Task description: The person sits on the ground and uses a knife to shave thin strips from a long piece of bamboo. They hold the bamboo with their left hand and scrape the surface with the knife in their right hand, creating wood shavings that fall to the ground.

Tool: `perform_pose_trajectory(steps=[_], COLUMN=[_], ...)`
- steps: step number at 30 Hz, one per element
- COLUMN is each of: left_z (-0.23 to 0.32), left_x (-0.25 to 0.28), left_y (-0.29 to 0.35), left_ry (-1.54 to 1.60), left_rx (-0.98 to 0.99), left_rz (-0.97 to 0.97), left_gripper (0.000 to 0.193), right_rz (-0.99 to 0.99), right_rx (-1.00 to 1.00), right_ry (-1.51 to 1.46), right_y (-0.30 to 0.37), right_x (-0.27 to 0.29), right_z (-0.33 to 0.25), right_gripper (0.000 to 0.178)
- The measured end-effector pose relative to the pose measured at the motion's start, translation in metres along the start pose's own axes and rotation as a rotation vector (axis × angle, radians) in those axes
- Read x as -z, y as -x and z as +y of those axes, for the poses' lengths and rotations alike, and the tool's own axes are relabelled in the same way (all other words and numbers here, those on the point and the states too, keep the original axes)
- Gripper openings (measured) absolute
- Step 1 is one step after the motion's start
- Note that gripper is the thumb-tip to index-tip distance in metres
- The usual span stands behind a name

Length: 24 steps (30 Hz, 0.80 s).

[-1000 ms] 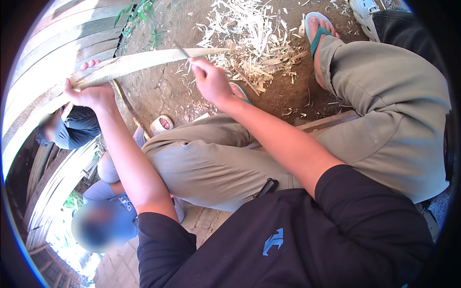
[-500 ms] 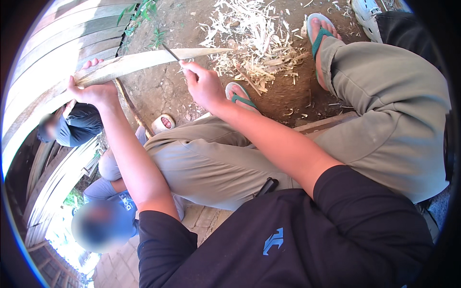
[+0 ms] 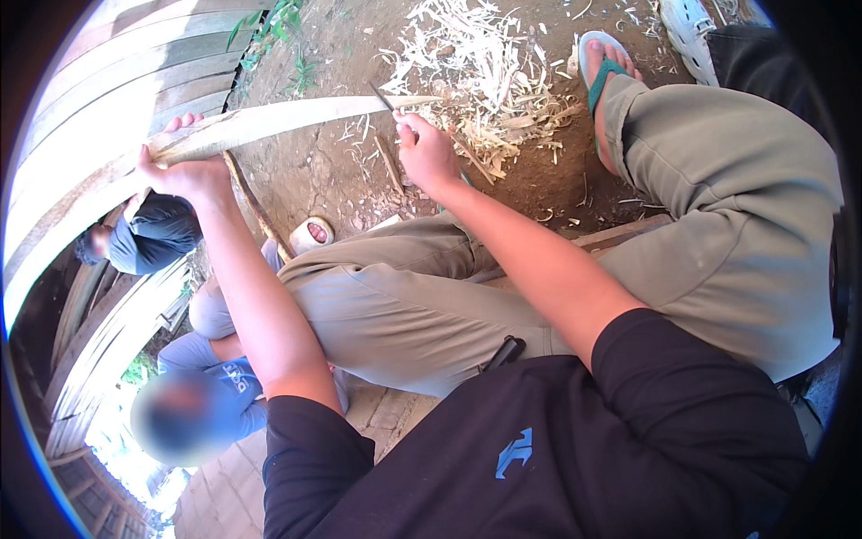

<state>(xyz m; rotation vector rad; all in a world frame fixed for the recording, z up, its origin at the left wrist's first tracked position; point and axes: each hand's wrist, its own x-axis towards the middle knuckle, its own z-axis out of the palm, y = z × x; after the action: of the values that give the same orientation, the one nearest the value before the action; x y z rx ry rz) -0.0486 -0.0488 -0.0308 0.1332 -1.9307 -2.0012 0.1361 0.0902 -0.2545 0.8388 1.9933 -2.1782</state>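
A long, pale wooden strip point(image 3: 287, 119) runs from the left side toward the ground ahead, narrowing to its far end. My left hand point(image 3: 190, 177) is closed round its wider part, with thumb on the near side and fingertips showing over the far edge. In my right fist point(image 3: 427, 154) is a knife whose thin dark blade point(image 3: 381, 94) lies across the strip near its narrow end. Most of the knife's handle is hidden by my fingers.
Pale wood shavings point(image 3: 480, 58) heap on the dirt floor ahead of my sandalled foot point(image 3: 603, 67). A thin stick point(image 3: 256, 207) leans below the strip. Two people sit at the left, one in a blue shirt point(image 3: 202, 359). A white clog point(image 3: 690, 40) stands at far right.
My right hand and the knife have slid along the strip to the right, toward its narrow end. The left hand keeps its hold, shifted slightly right and down with the strip.
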Motion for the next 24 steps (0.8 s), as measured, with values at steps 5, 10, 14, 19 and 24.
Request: perform_pose_trajectory(steps=[5, 10, 14, 19, 24], left_z=[0.000, 0.003, 0.002, 0.003, 0.001], left_x=[0.005, 0.001, 0.005, 0.004, 0.002], left_y=[0.006, 0.005, 0.004, 0.000, 0.007], left_ry=[0.024, -0.009, 0.001, 0.013, 0.014], left_rx=[0.038, -0.001, 0.032, 0.030, 0.034], left_rz=[-0.026, 0.001, 0.002, -0.018, 0.002], left_gripper=[0.061, 0.061, 0.060, 0.060, 0.060], right_rz=[0.027, 0.035, -0.025, 0.050, -0.025], right_rx=[0.242, 0.086, 0.279, 0.079, 0.285], right_ry=[-0.114, 0.000, -0.016, 0.079, -0.057], right_y=[0.025, 0.004, 0.024, 0.005, 0.019], right_x=[-0.020, -0.002, -0.015, -0.007, -0.015], right_z=[-0.035, 0.000, -0.034, 0.005, -0.033], right_gripper=[0.023, 0.026, 0.024, 0.026, 0.027])
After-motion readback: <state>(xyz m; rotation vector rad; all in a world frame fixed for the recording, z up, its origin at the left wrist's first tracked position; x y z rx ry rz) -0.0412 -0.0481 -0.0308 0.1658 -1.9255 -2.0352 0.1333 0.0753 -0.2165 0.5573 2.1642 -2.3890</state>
